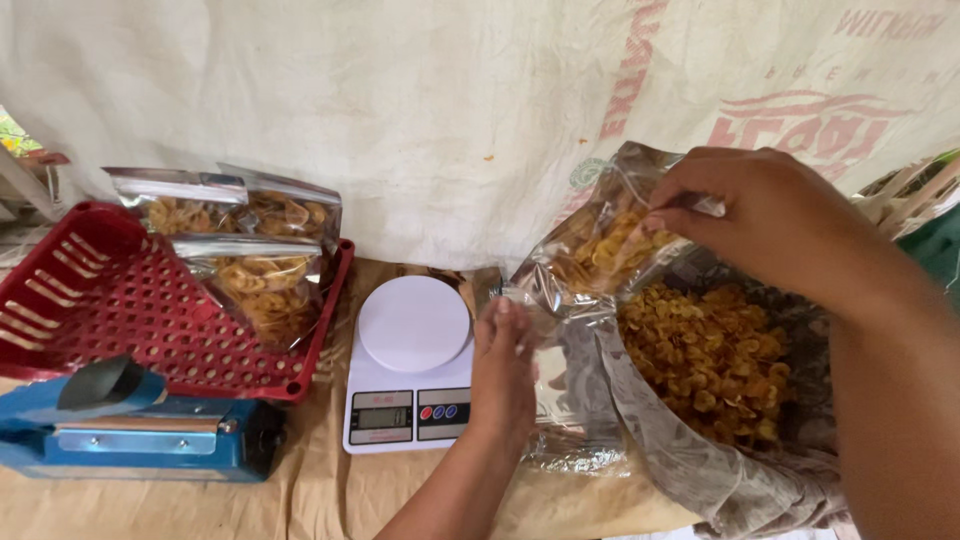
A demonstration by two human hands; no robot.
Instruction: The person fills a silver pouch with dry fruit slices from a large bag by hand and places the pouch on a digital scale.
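My left hand [503, 372] grips the lower edge of a clear plastic pouch [585, 255] partly filled with yellow banana chips. My right hand [765, 215] pinches the pouch's open top over a large plastic-lined sack [680, 460] full of loose chips [710, 360]. The pouch is tilted, held above the sack's left rim, just to the right of a white digital kitchen scale [412, 360] whose round platform is bare.
A red perforated plastic basket [110, 310] at left holds three filled chip pouches [262, 275]. In front of it sits a blue impulse heat sealer [130, 425]. Brown paper covers the table [310, 495]. A printed white cloth [430, 110] hangs behind.
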